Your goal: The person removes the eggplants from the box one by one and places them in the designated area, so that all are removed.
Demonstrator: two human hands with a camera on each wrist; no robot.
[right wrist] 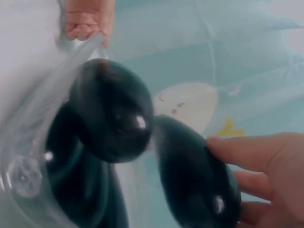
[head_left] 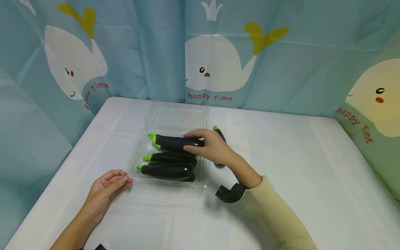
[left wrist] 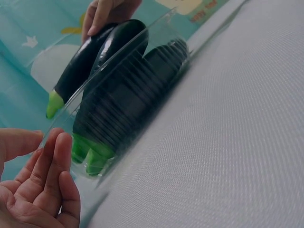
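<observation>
A dark eggplant (head_left: 175, 143) with a green stem end is gripped by my right hand (head_left: 215, 147), thumb and fingers around its blunt end. It lies level over the far side of a clear plastic clamshell box (head_left: 201, 183). Several more eggplants (head_left: 168, 171) lie stacked in the box, their stems pointing left. At the box's near left corner, my left hand (head_left: 107, 187) pinches the rim between thumb and fingertips. In the left wrist view, the held eggplant (left wrist: 73, 73) rises above the box wall beside another (left wrist: 126, 40).
The box's clear lid (head_left: 178, 117) is folded back flat on the white table (head_left: 281, 166). Another eggplant (head_left: 219, 133) lies on the table right of the box, partly hidden behind my right hand. A blue curtain (head_left: 150, 52) with whale prints hangs behind the table.
</observation>
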